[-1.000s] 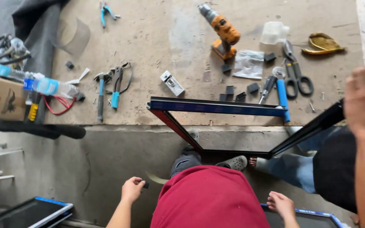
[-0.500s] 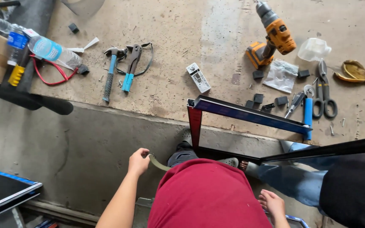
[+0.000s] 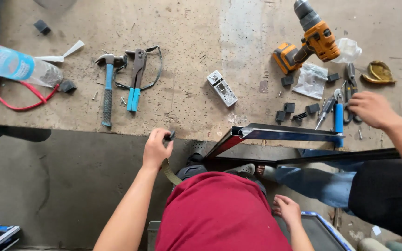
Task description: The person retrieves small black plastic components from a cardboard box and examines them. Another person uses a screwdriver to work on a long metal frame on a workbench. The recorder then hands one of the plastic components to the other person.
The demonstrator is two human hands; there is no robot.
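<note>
The left hand [image 3: 156,148] is closed around a small black piece [image 3: 170,135], pinched between thumb and fingertips right at the near edge of the surface [image 3: 187,28], just left of the corner of the dark metal frame [image 3: 284,135]. The right hand [image 3: 287,210] hangs low, below the frame and off the surface, with its fingers loosely spread and nothing in them.

The black piece is small and mostly covered by the fingers, so its shape cannot be made out. It sits over the drop to the floor, so I judge a firm pinch matters here, with the wrist held steady above the edge rather than out past it. An olive strap [image 3: 168,173] hangs under the left wrist, towards the frame, and is best kept out of the fingers' way. The free right hand is near enough to the frame to brace it if the corner needs holding.

More little black blocks [image 3: 289,108] lie just above the frame, and a white catch [image 3: 222,88] lies above its corner. Left of the frame are a hammer [image 3: 107,93] and blue-handled pliers [image 3: 136,79]. An orange drill [image 3: 310,39] lies well above the frame. At the frame's right end a co-worker's hand [image 3: 372,109] rests on scissors [image 3: 350,81], beside a blue-handled tool [image 3: 338,118], so I judge that side is best left alone.
</note>
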